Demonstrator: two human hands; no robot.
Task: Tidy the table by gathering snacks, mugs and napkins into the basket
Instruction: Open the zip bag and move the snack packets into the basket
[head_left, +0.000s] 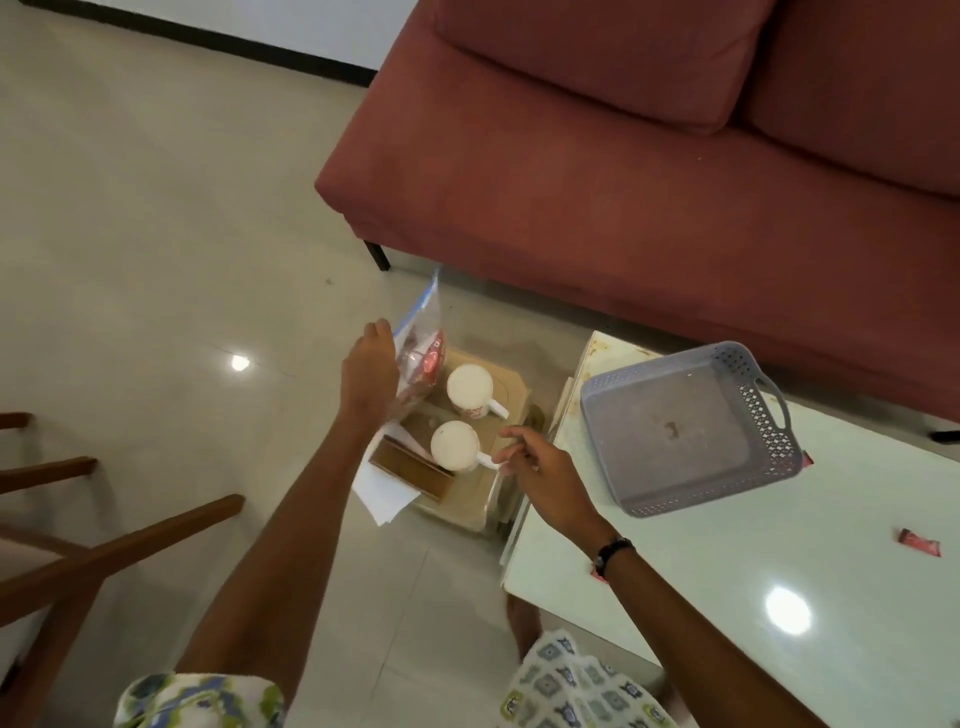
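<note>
My left hand (370, 370) grips a clear zip bag of snacks (420, 349) and holds it above a low beige stool (511, 379). Two white mugs stand on that stool: the far mug (470, 389) and the near mug (454, 446). My right hand (540, 470) has its fingers pinched at the near mug's handle. White napkins (382, 493) hang over the stool's near corner beside a brown holder (410, 467). The grey plastic basket (769, 431) sits empty on the white table (727, 597). A red snack packet (919, 549) lies on the table.
A red sofa (649, 171) stands behind the table and stool. Wooden chair parts (104, 551) are at the left over the tiled floor. Another red wrapper edge (805, 460) peeks out by the basket's right corner. My knees in patterned shorts are at the bottom.
</note>
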